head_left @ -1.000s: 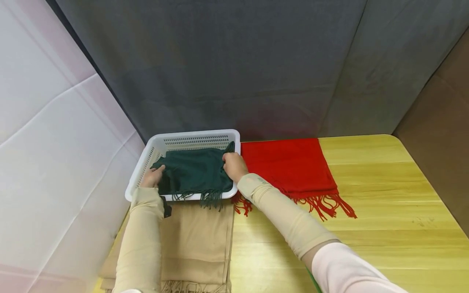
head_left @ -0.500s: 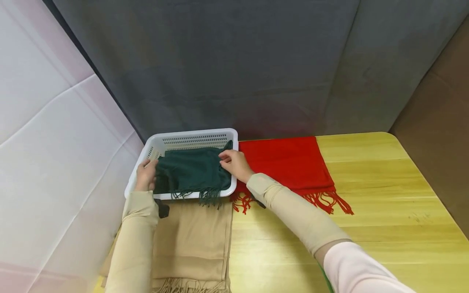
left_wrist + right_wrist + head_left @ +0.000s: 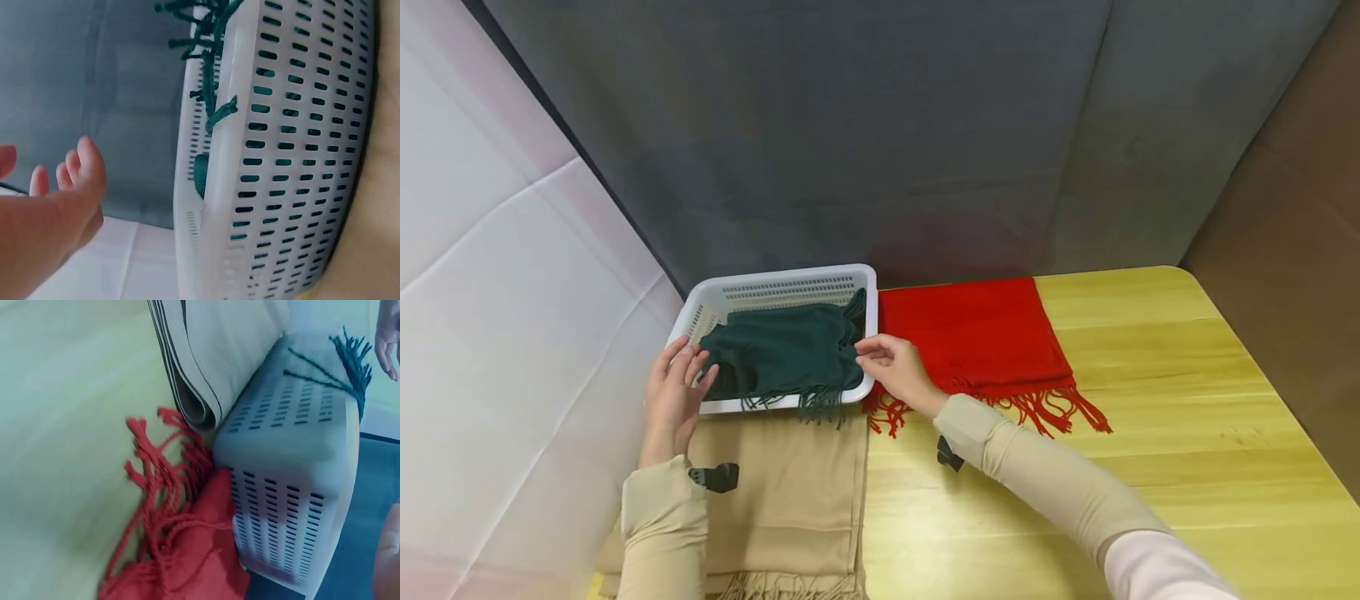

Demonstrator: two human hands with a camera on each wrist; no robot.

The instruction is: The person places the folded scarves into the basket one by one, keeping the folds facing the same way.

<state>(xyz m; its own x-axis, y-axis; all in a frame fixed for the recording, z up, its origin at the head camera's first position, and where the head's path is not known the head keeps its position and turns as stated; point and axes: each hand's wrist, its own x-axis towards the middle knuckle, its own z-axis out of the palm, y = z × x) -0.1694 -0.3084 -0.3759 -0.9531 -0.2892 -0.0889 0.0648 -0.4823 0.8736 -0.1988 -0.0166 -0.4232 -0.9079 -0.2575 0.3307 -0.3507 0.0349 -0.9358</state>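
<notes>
L hand [image 3: 673, 400] — fingers spread; R hand [image 3: 898, 371] — fingers slightly parted, both nr green scarf [image 3: 778, 346] in wh. basket [image 3: 287, 144].

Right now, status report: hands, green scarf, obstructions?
Left hand empty. Right hand at green scarf, contact unclear. Scarf in white basket; fringe overhangs near rim, might snag.

Basket [image 3: 872, 312]: white, rows of narrow slots. Scarf inside [image 3: 782, 346]: plain dark green, fringe matching; green shows through slots in left wrist view. From basket, 3 o'clock: red scarf [image 3: 970, 333], red fringe. 6 o'clock: tan scarf [image 3: 790, 483], plain, looks greyish in right wrist view. 4 o'clock: table [image 3: 1165, 392], yellow, wood-grain streaks; right sleeve [image 3: 1037, 467], beige, pale pink above. 7 o'clock: left sleeve [image 3: 666, 525], beige. 12 o'clock: backdrop [image 3: 820, 150], dark grey. 9 o'clock: wall [image 3: 512, 333], white, pinkish patches.
</notes>
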